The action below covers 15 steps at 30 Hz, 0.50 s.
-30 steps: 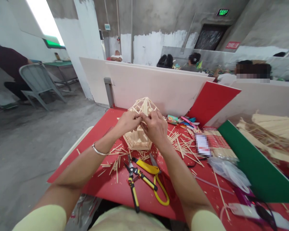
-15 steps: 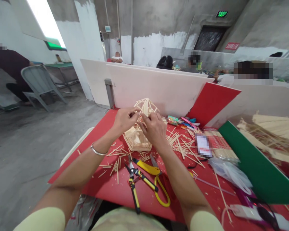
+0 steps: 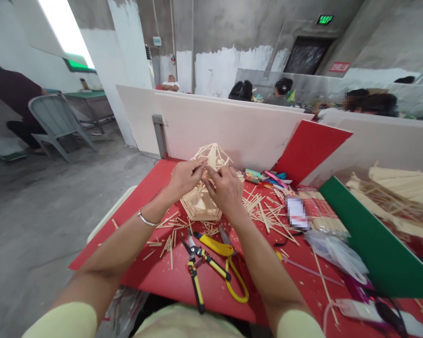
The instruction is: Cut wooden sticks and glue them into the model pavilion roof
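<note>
A small model building of pale wooden sticks (image 3: 201,215) stands on the red tabletop, with a many-sided base and a peaked open roof frame (image 3: 214,151). In front of its upper part, my left hand (image 3: 187,178) has its thumb and fingers pinched together. My right hand (image 3: 227,188) is beside it, thumb and index finger drawn together and the other fingers curled, fingertips close to those of the left. Whatever small piece lies between the fingertips is hidden. Below the model lie yellow-and-black cutting pliers (image 3: 197,267), a yellow utility knife (image 3: 215,244) and yellow-handled scissors (image 3: 238,281).
Loose cut sticks (image 3: 264,211) are scattered around the model. Bagged sticks (image 3: 322,213), a clear plastic bag (image 3: 338,256) and a glue gun (image 3: 366,311) lie to the right. A white partition (image 3: 229,124) stands behind, a green board (image 3: 377,244) at the right. Other people sit beyond.
My left hand and wrist have shifted slightly to the right and turned a little. My right hand stays nearly in place; the model and tools have not moved.
</note>
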{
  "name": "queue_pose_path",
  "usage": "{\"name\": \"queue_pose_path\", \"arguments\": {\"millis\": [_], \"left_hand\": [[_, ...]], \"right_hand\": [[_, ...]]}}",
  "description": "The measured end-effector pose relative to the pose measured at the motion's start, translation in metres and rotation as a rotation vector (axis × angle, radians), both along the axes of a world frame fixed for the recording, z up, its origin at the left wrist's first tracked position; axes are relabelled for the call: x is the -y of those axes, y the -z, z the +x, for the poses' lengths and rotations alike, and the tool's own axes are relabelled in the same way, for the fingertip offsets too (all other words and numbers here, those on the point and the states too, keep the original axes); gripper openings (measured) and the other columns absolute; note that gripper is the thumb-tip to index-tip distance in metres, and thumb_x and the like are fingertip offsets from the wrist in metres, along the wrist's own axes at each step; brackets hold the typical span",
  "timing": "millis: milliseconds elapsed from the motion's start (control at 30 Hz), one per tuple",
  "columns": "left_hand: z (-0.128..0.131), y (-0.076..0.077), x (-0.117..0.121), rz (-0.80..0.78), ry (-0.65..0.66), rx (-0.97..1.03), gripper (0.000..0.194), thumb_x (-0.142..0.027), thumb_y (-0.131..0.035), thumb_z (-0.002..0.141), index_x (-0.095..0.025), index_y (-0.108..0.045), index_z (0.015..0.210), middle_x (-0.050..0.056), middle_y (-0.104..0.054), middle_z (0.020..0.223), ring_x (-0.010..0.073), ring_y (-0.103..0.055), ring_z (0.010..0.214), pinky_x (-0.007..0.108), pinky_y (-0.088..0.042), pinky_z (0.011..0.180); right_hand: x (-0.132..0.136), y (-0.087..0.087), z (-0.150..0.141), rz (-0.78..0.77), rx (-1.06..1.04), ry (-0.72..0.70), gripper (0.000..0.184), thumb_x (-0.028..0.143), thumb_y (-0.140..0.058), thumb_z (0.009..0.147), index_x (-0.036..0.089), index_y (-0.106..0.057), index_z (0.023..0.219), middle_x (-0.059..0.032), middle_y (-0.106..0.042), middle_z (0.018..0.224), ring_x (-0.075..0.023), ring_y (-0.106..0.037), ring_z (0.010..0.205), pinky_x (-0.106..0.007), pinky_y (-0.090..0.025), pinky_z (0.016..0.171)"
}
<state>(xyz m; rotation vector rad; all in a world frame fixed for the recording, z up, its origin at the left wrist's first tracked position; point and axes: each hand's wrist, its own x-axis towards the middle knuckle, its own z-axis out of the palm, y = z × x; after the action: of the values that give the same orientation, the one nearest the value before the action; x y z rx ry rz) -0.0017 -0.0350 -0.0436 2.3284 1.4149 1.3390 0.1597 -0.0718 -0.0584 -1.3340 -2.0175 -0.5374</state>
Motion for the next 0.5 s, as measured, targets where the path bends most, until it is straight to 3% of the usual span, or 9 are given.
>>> {"name": "queue_pose_path", "arguments": {"millis": [267, 500], "left_hand": [[0.0, 0.001, 0.006, 0.041, -0.066, -0.086, 0.043, -0.031, -0.052, 0.092, -0.021, -0.062, 0.133, 0.006, -0.075, 0.089, 0.0168, -0.065, 0.075, 0.025, -0.044, 0.071], [-0.004, 0.013, 0.001, 0.109, -0.028, -0.144, 0.042, -0.03, -0.046, 0.095, -0.022, -0.06, 0.134, 0.009, -0.074, 0.106, 0.0197, -0.068, 0.091, 0.028, -0.046, 0.079]], "right_hand": [[0.0, 0.01, 0.008, 0.053, -0.09, 0.001, 0.052, 0.046, -0.046, 0.097, 0.023, -0.044, 0.144, -0.008, -0.057, 0.098, -0.0232, -0.048, 0.093, -0.034, -0.039, 0.082], [0.0, 0.019, 0.009, 0.104, -0.13, -0.029, 0.042, 0.042, -0.047, 0.097, 0.022, -0.056, 0.133, -0.0073, -0.058, 0.094, -0.0218, -0.05, 0.092, -0.033, -0.039, 0.083]]}}
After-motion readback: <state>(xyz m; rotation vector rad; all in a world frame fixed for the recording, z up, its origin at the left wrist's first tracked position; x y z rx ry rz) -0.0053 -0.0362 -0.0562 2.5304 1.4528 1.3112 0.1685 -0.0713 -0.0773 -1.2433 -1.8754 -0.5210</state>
